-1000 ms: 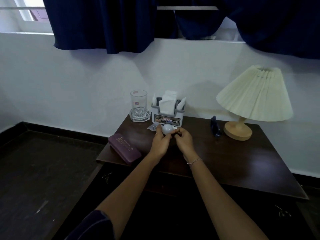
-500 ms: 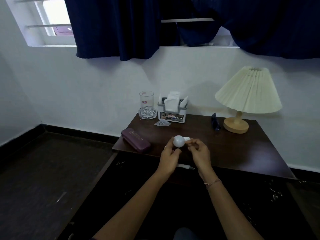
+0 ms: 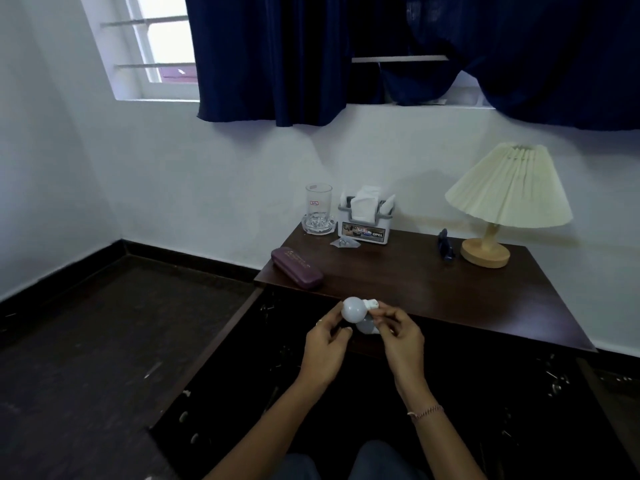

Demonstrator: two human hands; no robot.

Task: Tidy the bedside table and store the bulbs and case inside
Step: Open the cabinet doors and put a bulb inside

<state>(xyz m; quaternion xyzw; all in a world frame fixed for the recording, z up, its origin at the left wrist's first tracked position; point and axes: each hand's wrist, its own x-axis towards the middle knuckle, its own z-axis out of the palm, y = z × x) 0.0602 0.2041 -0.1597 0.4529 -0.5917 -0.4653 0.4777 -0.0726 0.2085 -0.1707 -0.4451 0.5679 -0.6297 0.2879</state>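
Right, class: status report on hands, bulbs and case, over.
Left hand and right hand grip two bulbs, near table front. Case lies on table, untouched. No obstruction seen.

I see the purple oblong case (image 3: 297, 268) at the dark wooden bedside table's (image 3: 450, 299) front-left corner. The clear glass tumbler (image 3: 318, 209) is at its back-left corner, with the grey tissue holder (image 3: 366, 228) just right of it and the cream pleated lamp (image 3: 485, 252) back-right.
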